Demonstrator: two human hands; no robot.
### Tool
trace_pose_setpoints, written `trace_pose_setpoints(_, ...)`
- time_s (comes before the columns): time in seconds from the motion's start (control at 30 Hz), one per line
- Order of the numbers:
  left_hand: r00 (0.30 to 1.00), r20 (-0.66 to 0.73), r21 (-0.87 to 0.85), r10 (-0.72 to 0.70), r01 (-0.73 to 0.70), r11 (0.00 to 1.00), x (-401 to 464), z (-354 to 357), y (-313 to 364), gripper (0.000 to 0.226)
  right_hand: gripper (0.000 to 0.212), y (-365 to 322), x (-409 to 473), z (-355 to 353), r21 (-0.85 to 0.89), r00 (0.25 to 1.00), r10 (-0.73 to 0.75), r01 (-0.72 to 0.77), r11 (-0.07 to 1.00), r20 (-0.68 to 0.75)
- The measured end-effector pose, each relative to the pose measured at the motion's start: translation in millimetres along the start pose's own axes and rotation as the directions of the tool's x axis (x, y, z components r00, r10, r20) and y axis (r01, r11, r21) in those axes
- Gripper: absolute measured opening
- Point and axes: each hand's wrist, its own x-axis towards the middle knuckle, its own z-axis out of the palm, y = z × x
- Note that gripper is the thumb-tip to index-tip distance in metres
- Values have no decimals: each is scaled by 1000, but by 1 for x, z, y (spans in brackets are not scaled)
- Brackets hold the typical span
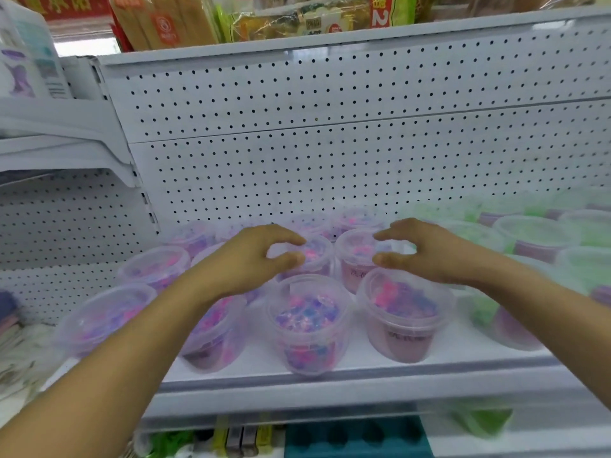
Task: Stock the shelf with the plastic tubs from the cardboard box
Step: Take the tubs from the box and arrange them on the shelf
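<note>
The left hand (251,256) and right hand (426,251) hover half-curled, holding nothing, over two tubs (310,256) (second row), apparently releasing them into line.

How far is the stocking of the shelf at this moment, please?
Done: many tubs with pink and purple contents already stand in rows on the shelf, with green tubs to their right. In hand: the left hand and right hand hover with curled fingers over two middle tubs; whether they grip is unclear. Left: unknown, since the cardboard box is out of view.
</note>
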Motion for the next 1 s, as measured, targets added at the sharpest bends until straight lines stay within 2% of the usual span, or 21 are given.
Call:
trace_pose_setpoints(0.07,998,36,-1,53,-53,999,-22,4,11,37,54,0,-21,-6,23,999,-29,29,999,32)
trace_pose_setpoints(0.13,993,96,7,70,-71,997,-40,6,17,46,63,1,-39,-12,36,995,-20,17,999,96)
trace_pose_setpoints(0.23,990,143,-11,16,-15,1000,-55,6,20,58,71,4,-58,-16,-18,975,-15,20,1000,221)
trace_pose_setpoints(0.3,988,151,49,-40,33,998,-61,10,24,71,66,2,-65,-14,-43,965,-34,47,998,261)
trace_pose_setpoints(0.37,990,116,171,-77,57,984,-66,20,31,78,58,1,-68,-11,-59,975,-48,62,996,215)
trace_pose_setpoints(0.43,996,45,282,-81,65,957,-69,29,40,74,54,0,-69,-8,-79,984,-52,66,995,171)
trace_pose_setpoints(0.5,999,16,320,-51,43,947,-71,32,44,67,52,-1,-71,-7,-78,985,-52,65,995,162)
trace_pose_setpoints(0.63,991,131,304,33,-72,950,-73,19,36,44,52,2,-71,-8,-47,984,-38,47,998,176)
trace_pose_setpoints(0.73,986,153,249,67,-104,963,-77,13,33,35,52,5,-69,-8,-44,984,-32,41,998,178)
trace_pose_setpoints(0.83,991,106,292,88,-115,950,-81,19,34,36,51,6,-68,-7,-44,984,-38,47,998,175)
trace_pose_setpoints(0.9,986,41,385,162,-165,908,-82,25,40,29,52,7,-67,-7,-38,984,-46,53,998,174)
trace_pose_setpoints(1.0,971,12,426,237,-220,878,-78,32,53,24,54,9,-66,-6,-32,983,-50,57,998,178)
